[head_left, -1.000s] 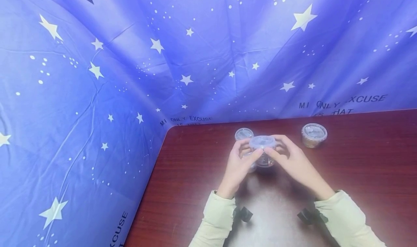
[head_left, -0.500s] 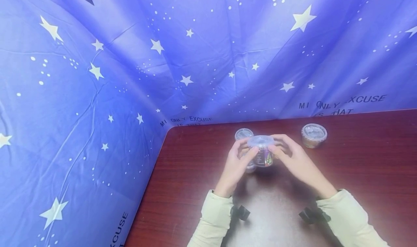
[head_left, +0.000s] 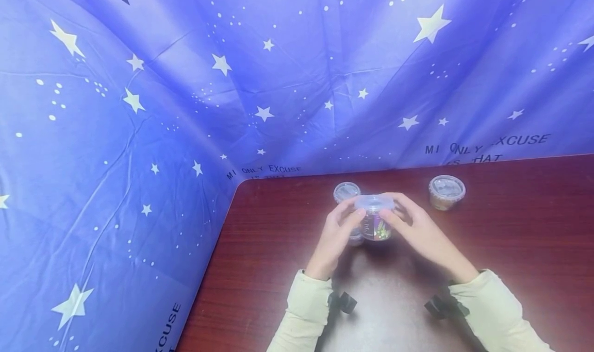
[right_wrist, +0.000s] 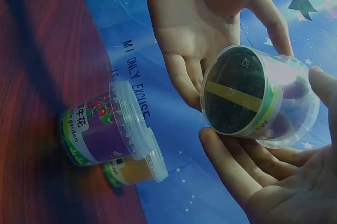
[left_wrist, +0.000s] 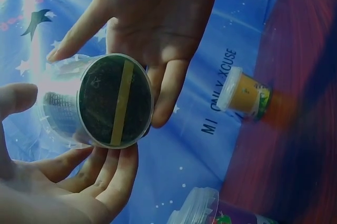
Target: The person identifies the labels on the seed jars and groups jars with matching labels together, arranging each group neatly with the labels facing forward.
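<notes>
Both hands hold a clear plastic tub with a translucent lid just above the table. The left hand grips its left side and the right hand its right side, thumbs toward the wearer. A black and colourful label faces the wearer. From below, the wrist views show the round base, dark inside, with a yellowish strip across it. Close by on the left stand a lidded tub with a purple label and one with a yellow label; the left hand and held tub partly hide them in the head view.
Farther right stands another lidded tub with a yellow-orange label. The dark red wooden table meets a blue star-printed cloth at the back and left. Black wrist devices sit below the sleeves.
The held tub has turned between the hands, so its label now shows colourful print where mostly dark print faced the wearer. The hands stay nearly in place; the other tubs have not moved.
</notes>
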The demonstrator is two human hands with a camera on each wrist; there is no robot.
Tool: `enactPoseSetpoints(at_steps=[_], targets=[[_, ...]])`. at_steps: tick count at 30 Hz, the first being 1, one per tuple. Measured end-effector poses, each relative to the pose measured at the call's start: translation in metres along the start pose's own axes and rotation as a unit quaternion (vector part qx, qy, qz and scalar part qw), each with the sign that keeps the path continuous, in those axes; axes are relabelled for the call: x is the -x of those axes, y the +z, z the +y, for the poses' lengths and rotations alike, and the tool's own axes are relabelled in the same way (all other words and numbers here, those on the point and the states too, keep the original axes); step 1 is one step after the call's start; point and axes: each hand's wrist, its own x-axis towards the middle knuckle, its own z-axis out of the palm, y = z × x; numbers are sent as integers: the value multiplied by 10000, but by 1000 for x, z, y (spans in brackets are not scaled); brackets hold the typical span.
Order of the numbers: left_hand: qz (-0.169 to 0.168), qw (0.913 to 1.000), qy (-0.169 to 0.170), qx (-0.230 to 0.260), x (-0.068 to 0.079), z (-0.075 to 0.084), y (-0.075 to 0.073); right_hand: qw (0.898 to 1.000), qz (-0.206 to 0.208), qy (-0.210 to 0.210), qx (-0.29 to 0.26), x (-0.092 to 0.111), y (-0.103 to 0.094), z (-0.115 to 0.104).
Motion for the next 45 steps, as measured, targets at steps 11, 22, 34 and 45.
enactPoseSetpoints(at_steps=[11,22,34,45], targets=[[247,9992,12,-312,1,2,-1,9991,376,115,161,-1,3,5],[555,9980,-21,-287,1,0,7,9975,621,238,256,-2,5,1],[368,9981,195,-449,-3,-3,0,9989,432,75,171,-3,5,2],[265,9987,127,-414,-4,-2,-8,9996,29,-237,-155,-3,-1,1]])
